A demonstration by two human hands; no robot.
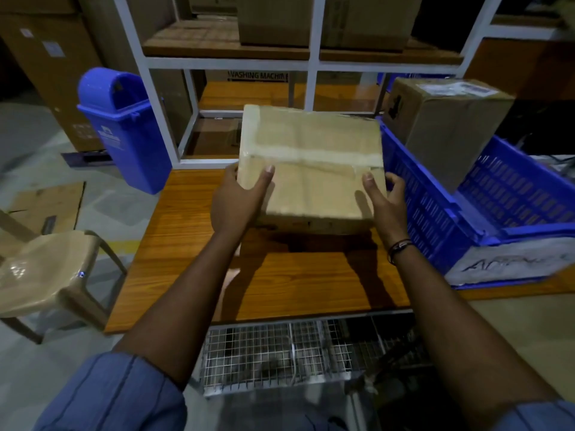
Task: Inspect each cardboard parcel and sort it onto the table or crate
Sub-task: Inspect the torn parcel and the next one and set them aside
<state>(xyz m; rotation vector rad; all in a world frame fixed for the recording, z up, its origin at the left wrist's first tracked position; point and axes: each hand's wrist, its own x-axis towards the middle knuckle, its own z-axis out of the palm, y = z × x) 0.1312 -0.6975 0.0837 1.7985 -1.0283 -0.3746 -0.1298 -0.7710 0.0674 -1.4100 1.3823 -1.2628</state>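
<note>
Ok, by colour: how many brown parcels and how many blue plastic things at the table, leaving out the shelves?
Brown parcels: 2, the held parcel between left hand and right hand, and the second parcel standing in the crate.
Blue plastic things: 2, the crate and the bin.
Total: 4
</note>
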